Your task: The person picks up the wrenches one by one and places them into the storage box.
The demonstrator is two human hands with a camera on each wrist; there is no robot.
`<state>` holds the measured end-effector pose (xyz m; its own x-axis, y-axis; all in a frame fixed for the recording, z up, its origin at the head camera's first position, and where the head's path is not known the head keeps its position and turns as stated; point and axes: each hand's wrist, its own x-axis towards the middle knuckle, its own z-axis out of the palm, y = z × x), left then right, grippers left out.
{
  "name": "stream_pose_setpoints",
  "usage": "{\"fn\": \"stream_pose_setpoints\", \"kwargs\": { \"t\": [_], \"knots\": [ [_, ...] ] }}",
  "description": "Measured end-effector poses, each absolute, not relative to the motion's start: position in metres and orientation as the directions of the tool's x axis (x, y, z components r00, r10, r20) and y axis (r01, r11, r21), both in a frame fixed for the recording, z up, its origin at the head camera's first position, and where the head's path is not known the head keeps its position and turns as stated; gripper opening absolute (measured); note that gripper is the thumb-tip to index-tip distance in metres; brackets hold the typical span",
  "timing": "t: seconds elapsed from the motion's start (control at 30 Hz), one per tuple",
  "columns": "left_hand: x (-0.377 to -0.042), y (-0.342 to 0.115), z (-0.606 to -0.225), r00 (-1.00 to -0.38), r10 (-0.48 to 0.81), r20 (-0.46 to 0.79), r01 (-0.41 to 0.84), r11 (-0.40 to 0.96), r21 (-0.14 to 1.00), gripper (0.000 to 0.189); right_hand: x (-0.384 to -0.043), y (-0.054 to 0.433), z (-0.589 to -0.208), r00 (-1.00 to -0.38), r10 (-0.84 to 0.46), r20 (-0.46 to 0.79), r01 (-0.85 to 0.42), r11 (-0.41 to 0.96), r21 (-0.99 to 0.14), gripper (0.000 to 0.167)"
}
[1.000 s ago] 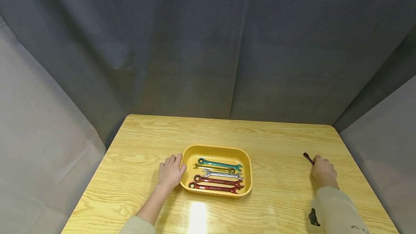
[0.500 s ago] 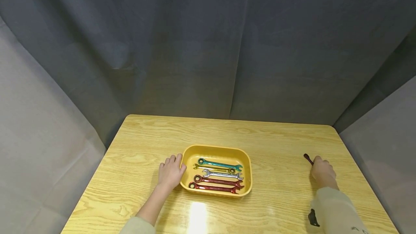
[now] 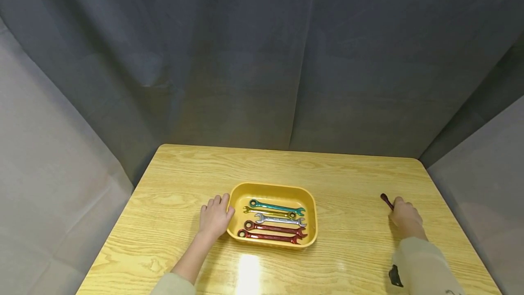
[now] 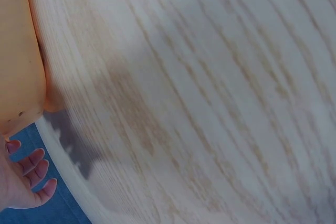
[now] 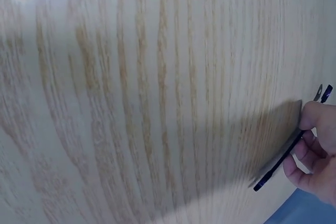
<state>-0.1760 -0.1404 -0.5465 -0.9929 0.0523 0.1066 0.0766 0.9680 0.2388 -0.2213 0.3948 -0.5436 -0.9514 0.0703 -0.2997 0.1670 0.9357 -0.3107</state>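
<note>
At the left side of a yellow plastic tray [image 3: 308,195] lies my left hand [image 3: 214,217], its fingertips and thumb right at the rim. The left wrist view shows its loosely bent fingers [image 4: 38,174] below the orange-looking tray wall [image 4: 18,61]. Inside the tray, wrenches lie side by side: a teal one [image 3: 276,206], a yellow one [image 3: 266,212], a silver one [image 3: 280,220] and two red ones [image 3: 274,228]. Far to the right, my right hand [image 3: 407,218] pinches a slim dark wrench [image 5: 281,162] between thumb and fingers, close over the table. Its middle is hidden by the fingers.
The wood-grain table [image 3: 348,176] has rounded back corners. Dark grey curtain [image 3: 245,81] hangs behind it, with lighter cloth [image 3: 53,172] at both sides. A bright reflection shows on the tabletop in front of the tray.
My right hand has shifted slightly to the left with the dark wrench, whose end has moved a little. My left hand and the tray have stayed in place.
</note>
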Motion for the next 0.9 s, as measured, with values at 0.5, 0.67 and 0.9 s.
{"fn": "stream_pose_setpoints", "kwargs": {
  "t": [0.5,0.67,0.9],
  "knots": [
    [-0.176,-0.141,-0.548,-0.992,0.059,0.109,0.083,0.970,0.228,0.035,-0.234,0.372,-0.529,-0.996,0.004,-0.092,0.033,0.951,-0.309,0.025],
    [-0.176,-0.142,-0.549,-0.992,0.062,0.106,0.085,0.970,0.228,0.035,-0.238,0.360,-0.522,-0.999,-0.037,-0.031,-0.026,0.954,-0.298,0.028],
    [-0.176,-0.141,-0.548,-0.993,0.064,0.102,0.086,0.968,0.234,0.035,-0.242,0.339,-0.511,-0.995,-0.091,0.044,-0.100,0.955,-0.278,0.032]
  ]
}}
